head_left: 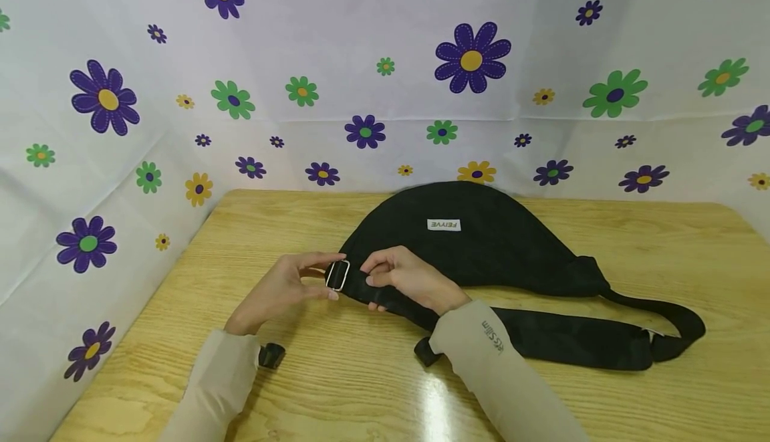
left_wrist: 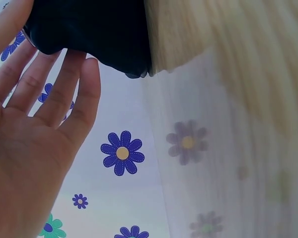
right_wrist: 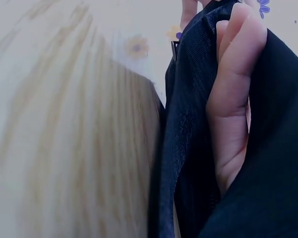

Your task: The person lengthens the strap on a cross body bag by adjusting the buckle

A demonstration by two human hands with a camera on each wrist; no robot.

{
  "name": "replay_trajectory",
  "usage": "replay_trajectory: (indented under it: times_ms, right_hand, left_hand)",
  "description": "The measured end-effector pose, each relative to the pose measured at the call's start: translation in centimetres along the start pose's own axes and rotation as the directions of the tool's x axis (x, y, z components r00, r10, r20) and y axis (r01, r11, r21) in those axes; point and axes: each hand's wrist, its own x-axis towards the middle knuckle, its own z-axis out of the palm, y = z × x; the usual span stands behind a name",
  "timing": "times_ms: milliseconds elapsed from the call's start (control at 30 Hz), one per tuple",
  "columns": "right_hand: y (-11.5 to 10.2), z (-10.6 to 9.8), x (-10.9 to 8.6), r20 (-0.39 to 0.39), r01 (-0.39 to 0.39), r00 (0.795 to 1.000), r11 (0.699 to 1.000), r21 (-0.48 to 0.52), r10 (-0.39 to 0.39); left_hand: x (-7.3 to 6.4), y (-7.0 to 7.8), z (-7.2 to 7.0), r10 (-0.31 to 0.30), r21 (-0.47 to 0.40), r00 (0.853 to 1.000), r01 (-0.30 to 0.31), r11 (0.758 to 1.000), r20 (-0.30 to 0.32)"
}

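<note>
Left hand (head_left: 283,289) pinches the buckle (head_left: 338,275) — other fingers (left_wrist: 85,101), spread, clear only in its wrist view; right hand (head_left: 409,278) pinches the part-hidden strap (head_left: 404,307).

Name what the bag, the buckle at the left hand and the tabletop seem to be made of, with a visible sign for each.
Bag: matt black fabric, perhaps synthetic; its strap bends softly.
Buckle: probably polished metal; it shines silver.
Tabletop: glossy wood or wood-look laminate; it shows grain and catches the light.
</note>
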Motion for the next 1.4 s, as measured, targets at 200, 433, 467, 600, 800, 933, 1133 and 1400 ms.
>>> replay_trajectory:
  times_ms: [200, 433, 467, 600, 800, 933, 1133, 1400]
  right_hand:
    - [0.1, 0.2, 0.0, -0.005, -0.001, 1.000, 1.000, -0.020, 0.001]
    - [0.3, 0.5, 0.1, -0.039, -0.015, 0.999, 0.998, -0.068, 0.012]
    - [0.2, 0.5, 0.0, -0.040, -0.017, 0.999, 0.998, -0.059, 0.014]
    - [0.2, 0.6, 0.1, -0.022, -0.010, 1.000, 1.000, 0.013, 0.011]
    - [0.5, 0.9, 0.4, -0.016, 0.022, 1.000, 0.997, 0.069, -0.021]
    - [0.4, 0.6, 0.3, -0.008, 0.010, 1.000, 0.999, 0.036, -0.009]
    - [-0.1, -0.2, 0.0, 0.062, -0.042, 0.997, 0.999, -0.011, 0.042]
    - [-0.2, -0.7, -0.3, 0.114, -0.055, 0.991, 0.994, -0.092, 0.065]
  left_hand:
    - [0.0, 0.2, 0.1, -0.004, 0.007, 1.000, 0.004, 1.000, 0.000]
    - [0.1, 0.4, 0.3, 0.015, 0.017, 1.000, -0.015, 1.000, 0.020]
    - [0.1, 0.4, 0.3, 0.013, 0.016, 1.000, -0.014, 1.000, 0.022]
    - [0.1, 0.5, 0.3, 0.006, -0.004, 1.000, -0.006, 1.000, 0.029]
    - [0.3, 0.5, 0.5, 0.017, -0.033, 0.999, -0.015, 0.999, 0.049]
    - [0.3, 0.5, 0.5, 0.015, -0.022, 0.999, -0.014, 1.000, 0.049]
    - [0.2, 0.4, 0.3, 0.015, 0.011, 0.999, -0.015, 1.000, 0.048]
    - [0.2, 0.4, 0.0, 0.038, 0.009, 0.998, -0.039, 0.999, 0.054]
